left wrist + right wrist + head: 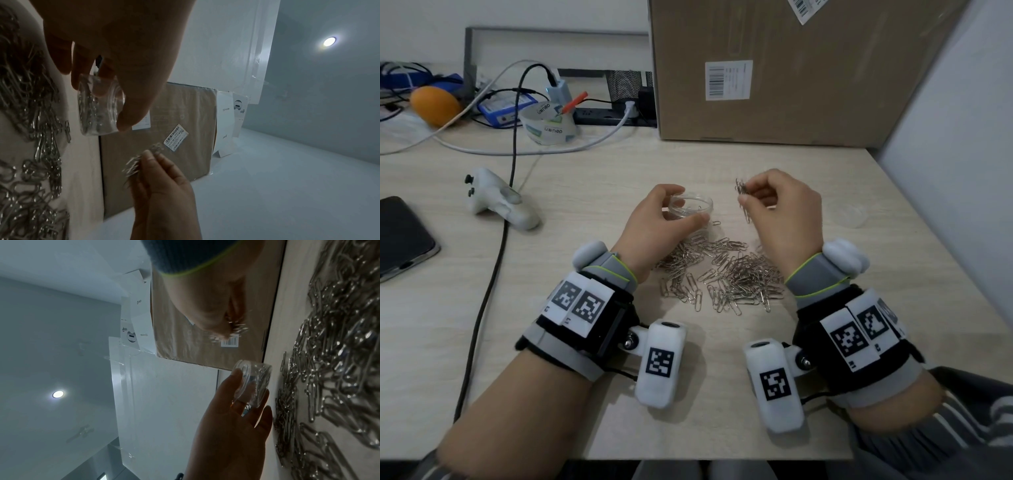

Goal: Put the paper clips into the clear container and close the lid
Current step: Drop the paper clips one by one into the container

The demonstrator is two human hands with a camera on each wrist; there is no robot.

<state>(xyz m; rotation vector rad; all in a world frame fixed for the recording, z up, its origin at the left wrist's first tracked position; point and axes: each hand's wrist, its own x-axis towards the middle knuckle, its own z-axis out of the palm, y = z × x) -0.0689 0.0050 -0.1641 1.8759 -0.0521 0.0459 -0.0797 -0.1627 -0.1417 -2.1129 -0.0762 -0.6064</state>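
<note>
- Desk (592, 394): pale wood-grain top, a wall to the right.
- Pile (722, 274): loose paper clips lying between the two wrists; most of the task's clips are judged not yet loaded.
- Left hand (654, 222): thumb and fingers curled round the container (693, 205), which stands open on the desk just beyond the pile with a few clips inside.
- Right hand (780, 212): raised beside the container, fingertips pinching a bunch (743, 197) of clips. The release is best made directly over the mouth, low, with the container steadied.
- Lid (851, 214): clear, on the desk right of the right hand.
- Box (791, 68): cardboard, at the back.
</note>
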